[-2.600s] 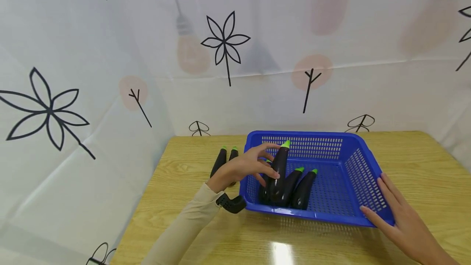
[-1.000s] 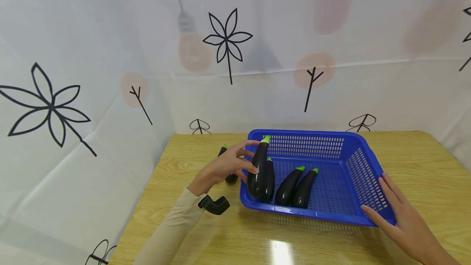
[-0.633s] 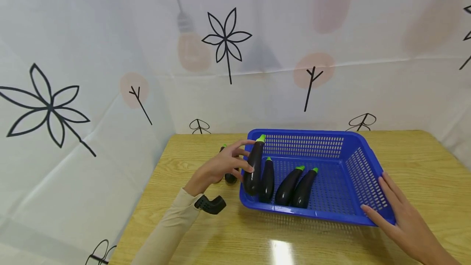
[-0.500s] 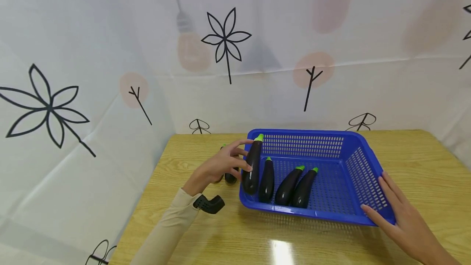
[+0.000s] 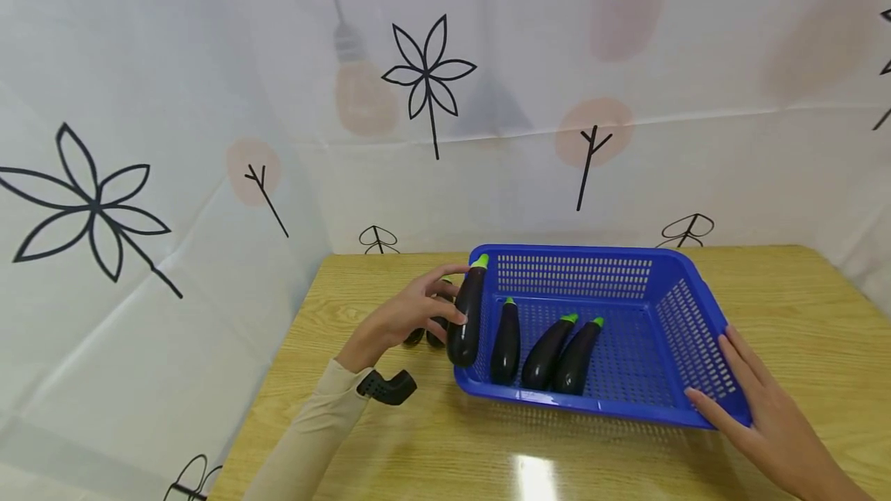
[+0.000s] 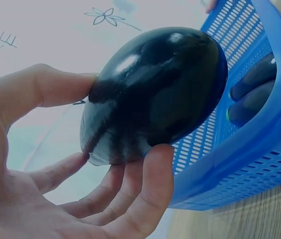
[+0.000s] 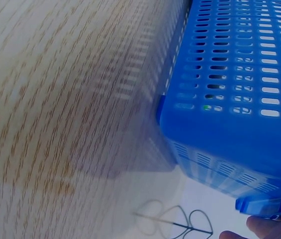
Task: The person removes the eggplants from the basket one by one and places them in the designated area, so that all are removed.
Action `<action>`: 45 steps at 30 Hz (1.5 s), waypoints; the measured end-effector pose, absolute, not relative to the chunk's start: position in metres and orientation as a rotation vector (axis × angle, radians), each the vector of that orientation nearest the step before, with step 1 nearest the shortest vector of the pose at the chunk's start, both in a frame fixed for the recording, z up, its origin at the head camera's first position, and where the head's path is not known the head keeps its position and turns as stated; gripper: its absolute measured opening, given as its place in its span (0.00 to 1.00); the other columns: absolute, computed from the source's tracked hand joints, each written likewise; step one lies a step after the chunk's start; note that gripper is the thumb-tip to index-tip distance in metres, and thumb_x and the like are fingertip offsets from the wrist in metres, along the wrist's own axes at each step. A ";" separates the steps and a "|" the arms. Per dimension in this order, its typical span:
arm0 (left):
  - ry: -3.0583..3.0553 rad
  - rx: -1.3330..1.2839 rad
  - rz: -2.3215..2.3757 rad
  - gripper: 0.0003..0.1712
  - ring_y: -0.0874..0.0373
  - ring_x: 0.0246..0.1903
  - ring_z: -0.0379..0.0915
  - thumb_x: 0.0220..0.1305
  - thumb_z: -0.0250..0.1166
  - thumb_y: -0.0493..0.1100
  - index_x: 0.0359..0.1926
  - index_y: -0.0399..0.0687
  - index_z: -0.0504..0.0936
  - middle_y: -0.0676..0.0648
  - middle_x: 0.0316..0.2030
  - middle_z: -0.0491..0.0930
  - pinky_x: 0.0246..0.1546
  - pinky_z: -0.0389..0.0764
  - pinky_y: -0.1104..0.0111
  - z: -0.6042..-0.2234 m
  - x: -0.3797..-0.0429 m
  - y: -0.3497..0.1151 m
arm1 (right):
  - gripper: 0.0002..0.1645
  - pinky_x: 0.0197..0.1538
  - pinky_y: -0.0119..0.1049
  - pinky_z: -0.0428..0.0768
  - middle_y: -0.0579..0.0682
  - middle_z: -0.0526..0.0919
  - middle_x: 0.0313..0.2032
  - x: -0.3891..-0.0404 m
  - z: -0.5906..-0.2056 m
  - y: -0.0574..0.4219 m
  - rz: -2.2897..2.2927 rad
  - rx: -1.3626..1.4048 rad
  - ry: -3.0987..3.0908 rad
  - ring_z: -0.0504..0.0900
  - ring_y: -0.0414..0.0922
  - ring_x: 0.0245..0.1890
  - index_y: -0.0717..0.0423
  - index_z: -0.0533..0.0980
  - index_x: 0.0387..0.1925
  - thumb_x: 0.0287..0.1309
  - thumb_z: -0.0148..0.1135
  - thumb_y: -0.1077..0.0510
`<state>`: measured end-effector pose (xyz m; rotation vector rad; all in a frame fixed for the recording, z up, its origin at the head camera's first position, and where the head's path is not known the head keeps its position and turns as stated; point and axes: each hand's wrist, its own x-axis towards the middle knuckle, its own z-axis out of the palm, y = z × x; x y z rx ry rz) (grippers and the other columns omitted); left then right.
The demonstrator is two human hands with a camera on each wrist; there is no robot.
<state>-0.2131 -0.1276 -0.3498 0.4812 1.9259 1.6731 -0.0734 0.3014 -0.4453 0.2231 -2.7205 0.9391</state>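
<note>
Over the tabletop (image 5: 640, 466), my left grip (image 5: 411, 309) is holding an eggplant (image 5: 468, 335), likely for slow carrying, my wide right grip (image 5: 766, 412) touching the basket (image 5: 602, 406).

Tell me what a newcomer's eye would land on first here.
Probably the bright blue basket on the wooden table, with three dark eggplants lying toward its left side. Next, the glossy, green-tipped eggplant in the left hand, overlapping the basket's left side in the head view. Behind the table, bold black plant drawings stand out on the pale backdrop.
</note>
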 end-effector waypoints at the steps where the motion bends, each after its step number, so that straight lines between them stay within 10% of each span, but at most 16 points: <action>1: 1.926 0.482 1.674 0.41 0.48 0.40 0.77 0.55 0.64 0.35 0.69 0.57 0.60 0.36 0.53 0.69 0.32 0.82 0.54 -0.350 -0.213 -0.129 | 0.52 0.60 0.70 0.32 0.49 0.34 0.74 -0.073 -0.445 0.301 0.938 0.227 -2.715 0.36 0.65 0.70 0.52 0.39 0.74 0.60 0.61 0.53; 45: 1.999 0.400 1.672 0.41 0.49 0.45 0.72 0.56 0.60 0.35 0.71 0.57 0.59 0.35 0.61 0.63 0.30 0.79 0.60 -0.355 -0.213 -0.166 | 0.53 0.59 0.71 0.31 0.51 0.31 0.74 -0.075 -0.448 0.301 0.939 0.195 -2.748 0.34 0.68 0.68 0.52 0.36 0.74 0.62 0.60 0.50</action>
